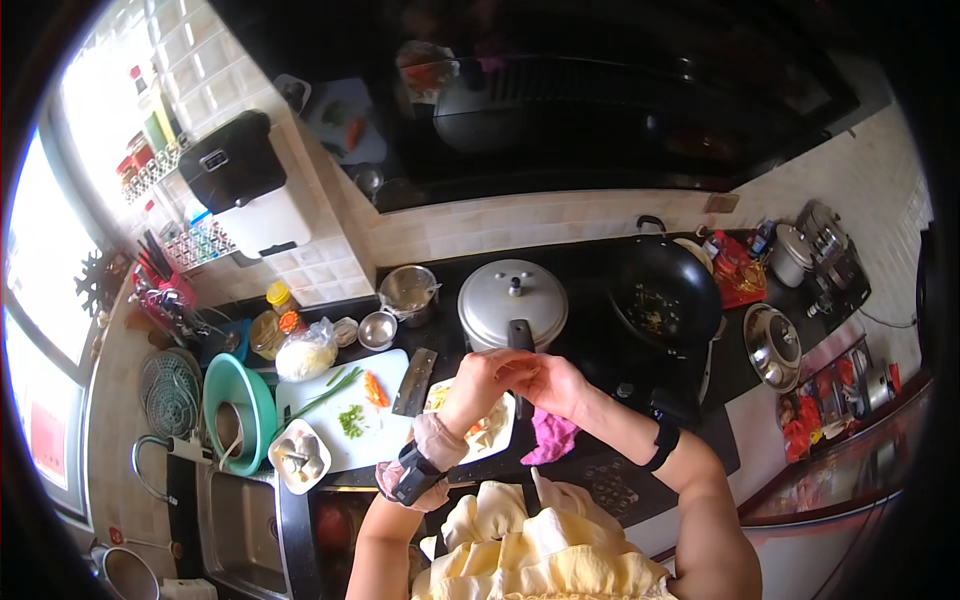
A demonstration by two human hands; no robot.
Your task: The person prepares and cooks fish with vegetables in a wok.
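My left hand (474,379) and my right hand (551,381) meet in front of a lidded pressure cooker (491,296), just below its black handle (519,334). Their fingers touch or overlap, and whether anything lies between them is hidden. Under my left wrist sits a white dish (496,431) of pale sliced food, partly covered by the arm. A cleaver (414,382) lies left of that dish, at the edge of a white cutting board (390,435). On the board are chopped carrot (375,390), chopped greens (350,421) and long green stalks (330,394).
A black wok (675,292) with yellowish bits inside stands right of the cooker. Near my right forearm lies a pink cloth (551,435). A white bowl (300,457), a teal basin (251,405) and the sink (240,525) are at left. A domed metal lid (772,349) rests at right.
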